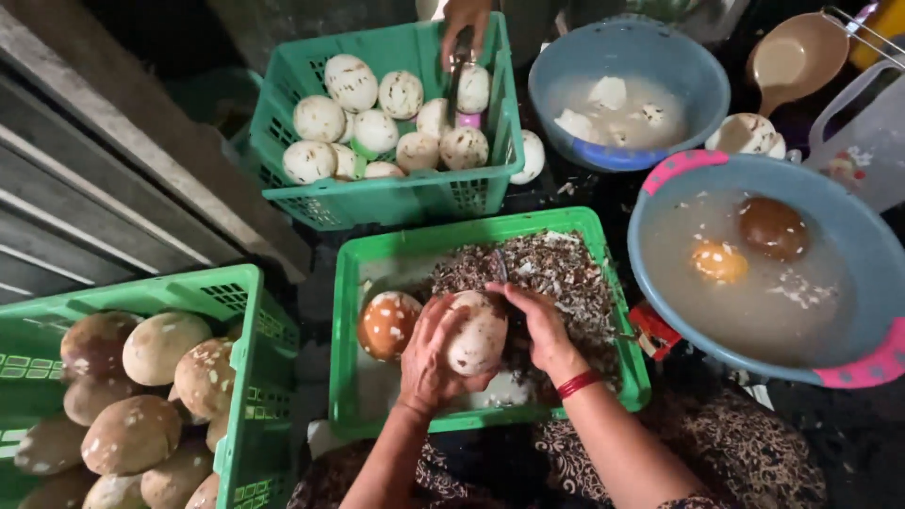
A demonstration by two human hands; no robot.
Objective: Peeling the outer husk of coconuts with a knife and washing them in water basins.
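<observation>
At the far left we see a green crate [247, 377] heaped with brown, speckled coconuts [132, 435], well to the left of the middle crate [345, 311]. Up and to the left of the middle crate stands a third green crate [386, 200] full of pale peeled coconuts [375, 130], and another person's hand [466, 21] reaches in at its far rim. Inside the middle crate lies a brown-and-white coconut [387, 324], just left of our hands, with a heap of dark shavings [556, 269] behind it. Our left hand [429, 356] cups a mostly peeled coconut [478, 332] from below, fingers wrapped around it, held over the middle crate. Our right hand [542, 330], a red band [578, 384] at its wrist, is closed on a small dark blade at the coconut's top. To the right of the middle crate, a blue basin [853, 250] of cloudy water holds two floating coconuts [771, 227]; beyond it a second basin [702, 90] holds white pieces.
</observation>
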